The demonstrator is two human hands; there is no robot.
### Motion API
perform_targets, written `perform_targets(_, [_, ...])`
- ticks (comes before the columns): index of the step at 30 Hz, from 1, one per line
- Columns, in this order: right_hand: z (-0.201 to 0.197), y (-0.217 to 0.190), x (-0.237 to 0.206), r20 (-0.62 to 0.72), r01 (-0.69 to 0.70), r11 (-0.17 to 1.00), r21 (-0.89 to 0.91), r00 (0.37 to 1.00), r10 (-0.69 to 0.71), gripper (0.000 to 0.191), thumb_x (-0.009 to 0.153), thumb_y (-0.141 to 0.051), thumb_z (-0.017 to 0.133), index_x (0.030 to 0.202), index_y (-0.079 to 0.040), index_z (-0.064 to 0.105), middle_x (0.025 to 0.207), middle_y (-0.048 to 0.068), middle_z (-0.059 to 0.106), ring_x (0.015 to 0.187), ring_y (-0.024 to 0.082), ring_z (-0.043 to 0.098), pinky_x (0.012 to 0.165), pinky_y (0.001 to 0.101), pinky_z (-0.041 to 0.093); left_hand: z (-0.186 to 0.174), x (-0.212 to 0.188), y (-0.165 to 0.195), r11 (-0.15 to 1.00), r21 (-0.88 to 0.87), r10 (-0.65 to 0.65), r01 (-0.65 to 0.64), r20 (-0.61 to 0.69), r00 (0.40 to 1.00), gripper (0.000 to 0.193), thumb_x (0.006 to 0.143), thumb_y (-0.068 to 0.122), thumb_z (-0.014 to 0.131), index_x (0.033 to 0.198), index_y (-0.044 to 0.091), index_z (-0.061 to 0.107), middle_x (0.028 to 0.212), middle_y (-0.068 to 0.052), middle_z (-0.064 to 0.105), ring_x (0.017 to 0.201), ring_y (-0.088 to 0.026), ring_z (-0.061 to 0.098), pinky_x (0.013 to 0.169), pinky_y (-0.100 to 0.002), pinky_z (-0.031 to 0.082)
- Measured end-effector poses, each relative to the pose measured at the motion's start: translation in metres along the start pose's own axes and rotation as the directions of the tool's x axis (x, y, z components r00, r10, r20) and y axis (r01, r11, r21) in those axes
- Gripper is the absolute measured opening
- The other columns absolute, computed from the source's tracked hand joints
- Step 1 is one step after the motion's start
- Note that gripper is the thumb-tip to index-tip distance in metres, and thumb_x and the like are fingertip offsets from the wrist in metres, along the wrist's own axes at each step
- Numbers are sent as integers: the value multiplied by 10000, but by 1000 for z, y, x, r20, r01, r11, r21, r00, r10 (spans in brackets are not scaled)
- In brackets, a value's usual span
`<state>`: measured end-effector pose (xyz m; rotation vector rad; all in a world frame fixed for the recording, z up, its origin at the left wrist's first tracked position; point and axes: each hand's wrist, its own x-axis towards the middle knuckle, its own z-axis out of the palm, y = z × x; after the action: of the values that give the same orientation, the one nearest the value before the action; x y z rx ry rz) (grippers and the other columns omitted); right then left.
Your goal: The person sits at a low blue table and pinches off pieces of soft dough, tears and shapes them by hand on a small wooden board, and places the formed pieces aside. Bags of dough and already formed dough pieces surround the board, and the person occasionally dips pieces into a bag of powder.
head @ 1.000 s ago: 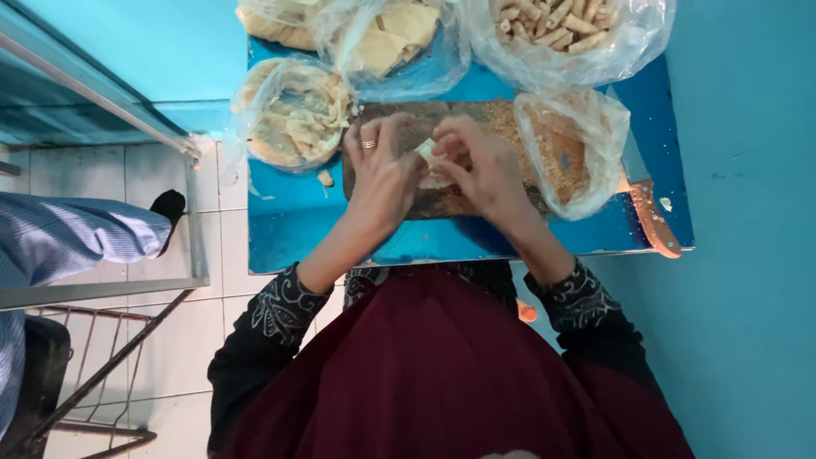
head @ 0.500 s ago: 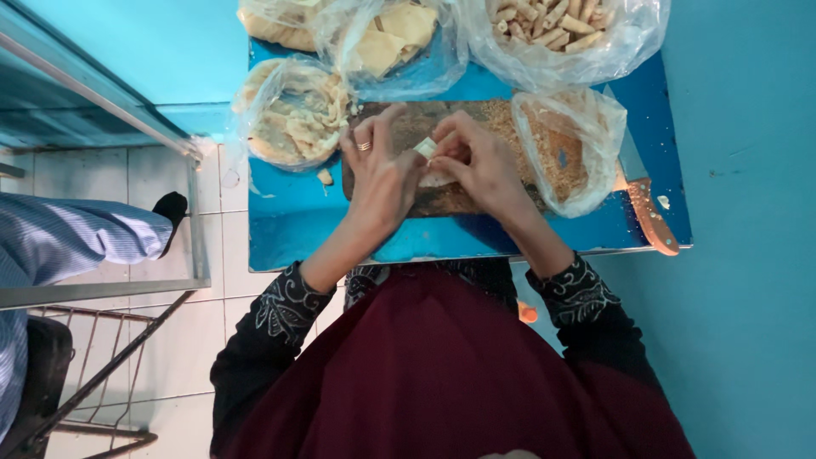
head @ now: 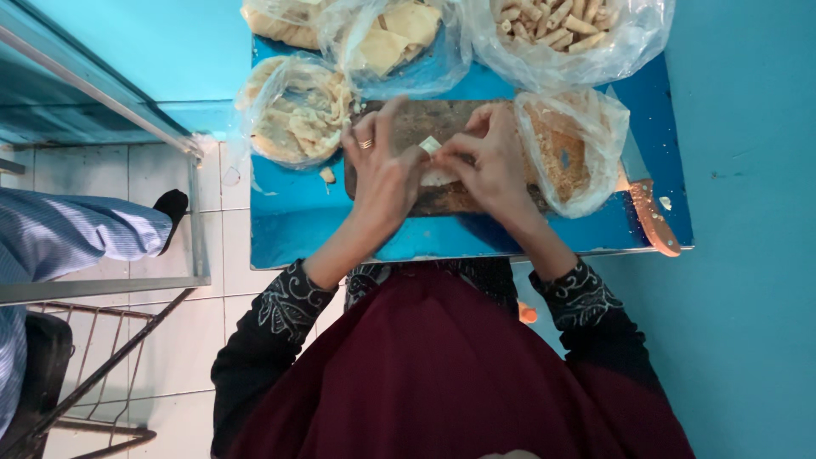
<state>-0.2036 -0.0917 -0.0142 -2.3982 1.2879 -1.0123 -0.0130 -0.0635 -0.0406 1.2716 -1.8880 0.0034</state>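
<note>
Both my hands work over the dark cutting board [head: 425, 161] on the blue table [head: 297, 229]. My left hand [head: 382, 174] and right hand [head: 489, 166] together pinch a small pale dough piece [head: 431, 145] between fingertips, held just above the board. Clear bags of dough sheets [head: 293, 115], crumbs [head: 565, 153] and rolled sticks [head: 561, 30] surround them; a knife [head: 650, 212] lies right.
</note>
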Motion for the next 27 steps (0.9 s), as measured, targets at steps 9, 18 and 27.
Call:
perform_targets(9, [3, -5, 2, -11, 21, 990, -139, 1000, -23, 150, 853, -217, 844, 933, -138, 746, 1210, 134, 475, 1139, 330, 469, 967, 468, 407, 5, 2, -1, 996, 90, -26, 22, 38, 999, 161, 861, 144, 748, 1012, 90, 740, 1540, -179, 405, 1359, -396, 389, 1151, -651, 231])
perform_targets(18, [4, -4, 29, -3, 9, 957, -291, 1000, -11, 163, 911, -254, 779, 969, -124, 700, 1197, 147, 495, 1159, 365, 484, 893, 503, 385, -33, -9, 7, 986, 20, -162, 165, -88, 983, 211, 922, 148, 775, 1125, 123, 725, 1556, -208, 397, 1356, -435, 375, 1165, -587, 269])
perform_targets(27, [-15, -19, 22, 123, 209, 972, -105, 973, -196, 424, 896, -168, 788, 1303, -106, 685, 1097, 23, 701, 1084, 276, 618, 974, 457, 458, -31, -19, 15, 965, 197, -170, 175, -46, 984, 181, 865, 196, 786, 984, 69, 738, 1436, -171, 484, 1298, -397, 425, 1131, -666, 220])
